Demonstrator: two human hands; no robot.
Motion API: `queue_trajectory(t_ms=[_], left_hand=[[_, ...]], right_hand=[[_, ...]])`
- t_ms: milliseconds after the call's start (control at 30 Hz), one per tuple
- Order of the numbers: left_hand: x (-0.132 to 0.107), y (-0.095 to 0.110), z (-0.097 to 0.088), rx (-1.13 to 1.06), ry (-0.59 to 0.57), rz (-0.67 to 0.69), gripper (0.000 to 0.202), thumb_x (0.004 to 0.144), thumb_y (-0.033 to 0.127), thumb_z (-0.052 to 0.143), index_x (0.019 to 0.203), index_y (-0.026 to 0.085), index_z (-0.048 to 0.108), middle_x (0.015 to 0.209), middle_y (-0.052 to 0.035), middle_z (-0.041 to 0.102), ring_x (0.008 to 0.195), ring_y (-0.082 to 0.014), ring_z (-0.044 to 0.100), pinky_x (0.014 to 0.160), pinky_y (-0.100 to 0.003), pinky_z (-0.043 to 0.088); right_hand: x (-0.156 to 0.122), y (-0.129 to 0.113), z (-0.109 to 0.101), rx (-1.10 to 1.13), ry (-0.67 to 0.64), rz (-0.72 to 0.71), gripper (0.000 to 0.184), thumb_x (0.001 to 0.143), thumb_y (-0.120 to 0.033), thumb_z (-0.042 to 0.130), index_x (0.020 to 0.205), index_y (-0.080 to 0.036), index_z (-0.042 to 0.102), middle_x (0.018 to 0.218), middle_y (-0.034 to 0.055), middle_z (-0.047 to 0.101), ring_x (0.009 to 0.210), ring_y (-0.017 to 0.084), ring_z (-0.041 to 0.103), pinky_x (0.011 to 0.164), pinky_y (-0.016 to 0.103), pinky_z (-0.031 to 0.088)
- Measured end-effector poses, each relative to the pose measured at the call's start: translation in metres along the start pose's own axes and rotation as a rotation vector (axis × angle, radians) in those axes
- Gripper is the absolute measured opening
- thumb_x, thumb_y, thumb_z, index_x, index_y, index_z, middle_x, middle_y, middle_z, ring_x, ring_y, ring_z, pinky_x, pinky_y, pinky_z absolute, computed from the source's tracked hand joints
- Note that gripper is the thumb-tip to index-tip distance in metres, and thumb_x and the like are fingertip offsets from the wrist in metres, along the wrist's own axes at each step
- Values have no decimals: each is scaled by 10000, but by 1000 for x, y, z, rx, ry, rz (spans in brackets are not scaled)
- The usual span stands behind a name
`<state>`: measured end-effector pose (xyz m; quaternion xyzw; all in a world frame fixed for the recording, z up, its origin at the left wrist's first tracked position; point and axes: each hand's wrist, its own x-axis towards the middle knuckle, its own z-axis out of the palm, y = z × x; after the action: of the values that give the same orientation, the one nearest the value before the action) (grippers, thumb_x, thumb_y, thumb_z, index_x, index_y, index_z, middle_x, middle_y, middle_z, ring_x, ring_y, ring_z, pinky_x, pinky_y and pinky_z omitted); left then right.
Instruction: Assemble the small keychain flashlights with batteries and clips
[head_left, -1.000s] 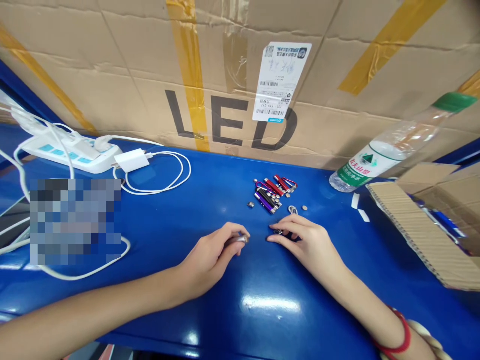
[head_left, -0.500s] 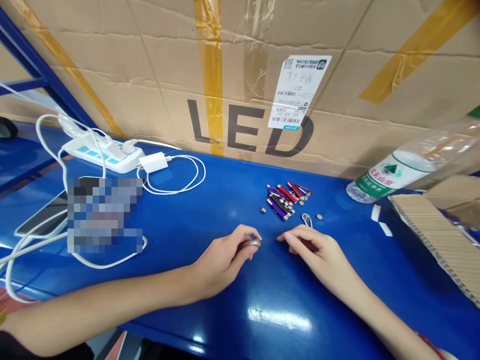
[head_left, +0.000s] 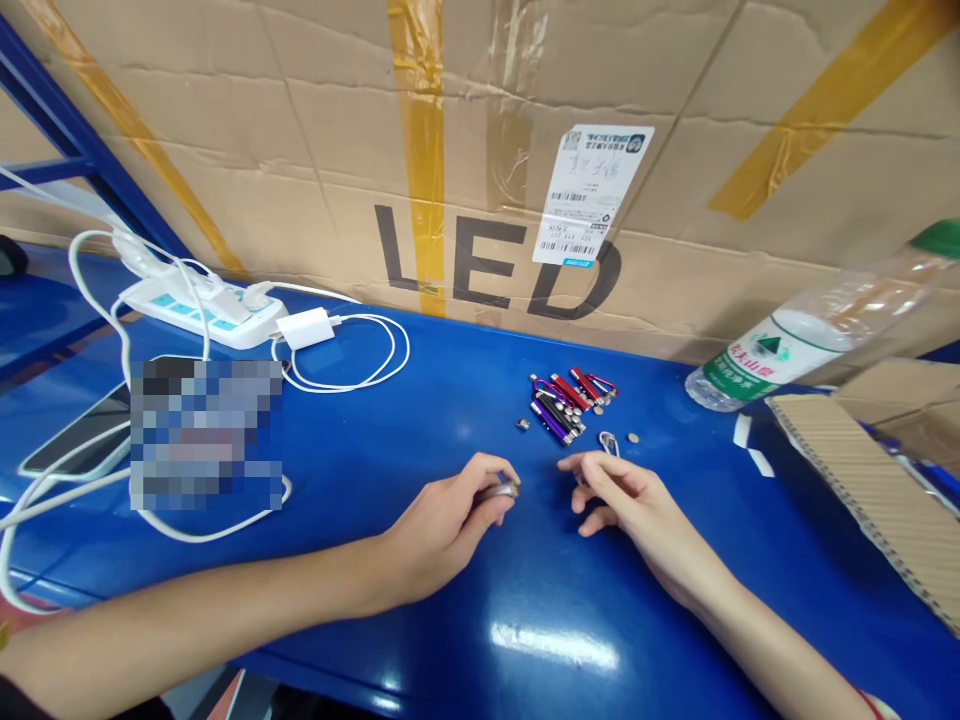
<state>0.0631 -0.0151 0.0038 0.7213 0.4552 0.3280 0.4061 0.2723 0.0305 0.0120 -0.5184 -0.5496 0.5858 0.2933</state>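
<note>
My left hand (head_left: 450, 520) is closed around a small silver flashlight tube (head_left: 501, 491), its end showing at the fingertips. Facing it, a short gap away, is my right hand (head_left: 626, 490). Its thumb and index finger come together in a pinch, while the other fingers hang apart below; whatever is pinched is too small or hidden to make out. Beyond the hands lies a cluster of mini flashlights: a purple one (head_left: 551, 424), a black one next to it, and red ones (head_left: 568, 390). Small round button cells (head_left: 634, 438) and a metal clip (head_left: 609, 442) are scattered there.
A large cardboard box (head_left: 330, 150) lines the back of the blue table (head_left: 360, 420). At left are a white power strip (head_left: 217, 320), a charger (head_left: 306, 327), cables and a phone (head_left: 82, 430). A water bottle (head_left: 780, 350) and cut cardboard (head_left: 862, 490) occupy the right.
My right hand has turned slightly, and its lower fingers have spread away from the pinch. My left hand keeps its hold on the silver tube. The view has shifted a little.
</note>
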Motion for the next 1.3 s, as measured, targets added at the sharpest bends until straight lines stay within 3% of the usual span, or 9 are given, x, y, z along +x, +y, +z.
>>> queue_trajectory(t_ms=[200,400,633,767,867,933,1067,1300], left_hand=[[-1,3,-1,-9,-8,-17,123,931,235,335,1030,219,407,746,32,541,676,-108,521,666,-223,395],[-2,2,-1,5,-14,-48,127,937,254,319,1010,231,420,739,40,547,664,-110,531,643,-216,395],[-1,2,-1,24,-13,-49,165,937,272,300,1020,232,437,730,41,551,659,-115,539,663,-222,402],[-2,2,-2,3,10,-72,158,930,273,322,1022,235,447,716,48,539,650,-113,530,656,-220,397],[-2,1,-2,-20,39,-88,151,927,285,335,1017,242,447,716,54,544,644,-112,524,648,-221,388],[-1,0,-1,-32,57,-99,150,922,291,342,1015,245,452,711,55,545,642,-115,518,643,-224,387],[0,-1,0,-18,94,-152,160,911,305,368,991,246,493,778,30,591,758,-152,539,706,-254,398],[6,-7,-3,-59,135,-117,177,909,259,351,1003,233,499,975,-10,621,912,-172,562,812,-295,418]], right_hand=[[-1,-2,5,229,35,102,444,687,-593,611,786,-160,619,605,-11,543,499,84,535,434,181,501],[1,-5,6,400,139,142,400,508,-457,797,782,-184,697,737,16,620,585,89,586,457,151,500],[2,-4,4,330,157,119,333,438,-403,838,682,-197,740,758,68,711,663,146,645,516,181,506],[2,0,12,272,137,126,389,480,-437,816,769,-188,744,851,87,711,733,166,655,563,196,518],[3,3,19,218,174,5,351,554,-451,779,769,-177,735,898,72,690,703,130,623,536,172,499],[5,5,22,192,186,-76,325,583,-447,765,752,-172,725,786,41,671,581,91,570,476,166,470],[14,3,33,180,121,-122,335,598,-446,754,755,-154,702,540,-17,568,438,63,469,410,177,438],[49,-10,57,265,-72,-220,285,630,-397,738,788,-170,665,595,-23,581,471,68,495,362,153,415]])
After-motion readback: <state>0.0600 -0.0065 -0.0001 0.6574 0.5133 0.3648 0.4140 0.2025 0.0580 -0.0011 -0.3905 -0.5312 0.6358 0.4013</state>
